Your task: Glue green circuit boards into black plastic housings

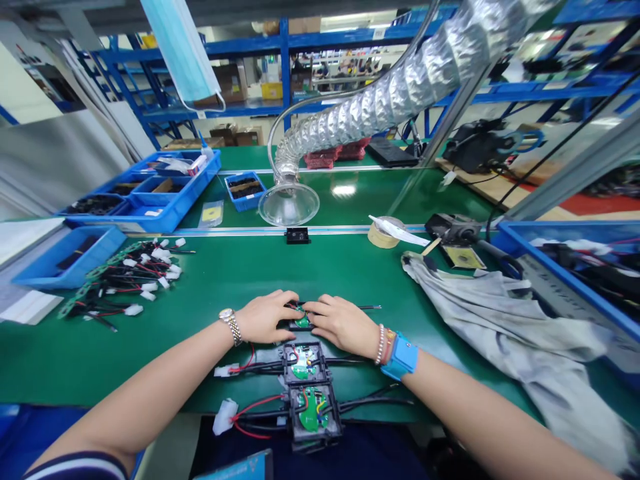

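Both hands are at a small black plastic case with a green circuit board (301, 323) inside, lying on the green bench mat. My left hand (266, 317) grips its left side, thumb toward me and fingers at the far edge. From the right, the fingers of my right hand (344, 324) bear on the case and partly cover it. Nearer to me sit two similar open cases in a row, a middle case (302, 363) and a front case (314, 410). Black cables leave both sides, and red wires run to white connectors (226, 417) on the left.
Wired boards with white connectors (145, 270) are heaped at left, beside blue bins (193, 200). A closed black case (298, 235) lies below the silver duct's hood (289, 203). At right are a tape roll (384, 233), a grey cloth (480, 320) and a blue crate (575, 267).
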`<action>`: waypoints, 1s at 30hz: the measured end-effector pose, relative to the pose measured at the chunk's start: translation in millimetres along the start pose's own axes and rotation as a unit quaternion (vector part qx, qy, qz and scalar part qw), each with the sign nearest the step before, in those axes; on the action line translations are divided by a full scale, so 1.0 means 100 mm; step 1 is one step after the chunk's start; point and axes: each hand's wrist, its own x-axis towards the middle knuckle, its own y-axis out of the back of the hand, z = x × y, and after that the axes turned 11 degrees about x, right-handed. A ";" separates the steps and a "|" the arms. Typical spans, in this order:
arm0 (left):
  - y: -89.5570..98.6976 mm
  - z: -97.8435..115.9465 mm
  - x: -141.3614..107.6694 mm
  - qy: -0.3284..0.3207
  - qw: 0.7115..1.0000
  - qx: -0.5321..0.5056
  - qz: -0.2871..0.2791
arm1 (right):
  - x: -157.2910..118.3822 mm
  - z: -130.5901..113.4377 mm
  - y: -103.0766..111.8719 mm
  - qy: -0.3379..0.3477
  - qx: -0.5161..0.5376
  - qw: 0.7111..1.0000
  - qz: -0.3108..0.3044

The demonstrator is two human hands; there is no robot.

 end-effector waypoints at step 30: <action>0.00 0.04 -0.07 0.078 0.986 0.139 0.047 | -0.03 0.07 -0.15 0.008 0.101 0.994 0.050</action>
